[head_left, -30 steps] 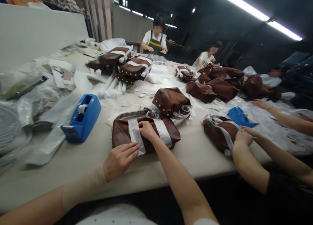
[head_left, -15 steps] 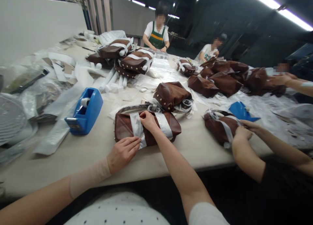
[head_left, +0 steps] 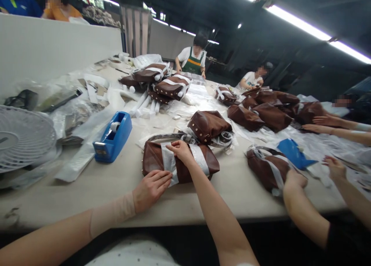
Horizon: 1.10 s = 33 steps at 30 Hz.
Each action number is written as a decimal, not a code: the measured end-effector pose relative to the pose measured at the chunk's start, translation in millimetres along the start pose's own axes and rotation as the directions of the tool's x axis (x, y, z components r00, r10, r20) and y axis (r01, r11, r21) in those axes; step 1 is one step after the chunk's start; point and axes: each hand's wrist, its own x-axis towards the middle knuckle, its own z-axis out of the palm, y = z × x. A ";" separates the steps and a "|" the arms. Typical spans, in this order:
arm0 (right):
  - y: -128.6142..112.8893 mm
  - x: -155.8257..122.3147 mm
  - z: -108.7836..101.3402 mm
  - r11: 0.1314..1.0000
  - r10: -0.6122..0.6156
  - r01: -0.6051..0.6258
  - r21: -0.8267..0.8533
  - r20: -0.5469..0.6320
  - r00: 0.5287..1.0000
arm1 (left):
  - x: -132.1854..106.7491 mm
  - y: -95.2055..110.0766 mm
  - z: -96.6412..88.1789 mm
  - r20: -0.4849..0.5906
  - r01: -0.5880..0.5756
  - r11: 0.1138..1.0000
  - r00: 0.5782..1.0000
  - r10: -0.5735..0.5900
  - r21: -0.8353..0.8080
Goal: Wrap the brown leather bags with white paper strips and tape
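Note:
A brown leather bag (head_left: 153,160) lies flat on the table in front of me, banded by two white wrap strips (head_left: 168,161). My left hand (head_left: 151,187) rests at the bag's near edge, fingers together and pressing the lower end of the left strip. My right hand (head_left: 181,151) sits on top of the bag near its upper edge, fingers curled and pinching the wrap there. The bag's strap, wrapped in clear plastic, curls behind it.
A blue tape dispenser (head_left: 111,136) stands to the left, a white fan (head_left: 24,138) further left. Another brown bag (head_left: 207,124) lies just behind mine. A neighbour's hands (head_left: 294,178) work on a bag (head_left: 262,169) at right. Stacked bags, plastic and paper cover the far table (head_left: 95,183).
My view has swung up and a little left, bringing the fan into sight. My hands stay on the bag. The neighbour's right hand has lifted off their bag towards the right.

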 end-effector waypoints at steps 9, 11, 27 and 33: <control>-5.1 7.0 12.1 0.995 -0.085 0.083 -0.046 -0.030 0.996 | 2.7 -4.6 0.9 -0.073 0.028 0.999 0.997 -0.031 -0.031; -6.4 12.5 5.8 0.982 -0.159 0.153 -0.110 -0.046 0.986 | 3.0 -4.9 0.9 -0.083 0.032 0.999 0.996 -0.035 -0.037; -33.9 26.2 19.1 0.819 -0.338 0.354 -0.451 0.117 0.934 | 4.8 -2.2 2.9 -0.099 0.063 0.997 0.993 -0.067 -0.040; -51.7 26.8 45.5 0.890 -0.290 0.281 -0.359 0.029 0.957 | 2.6 -2.8 6.7 -0.112 0.062 0.998 0.992 -0.064 -0.019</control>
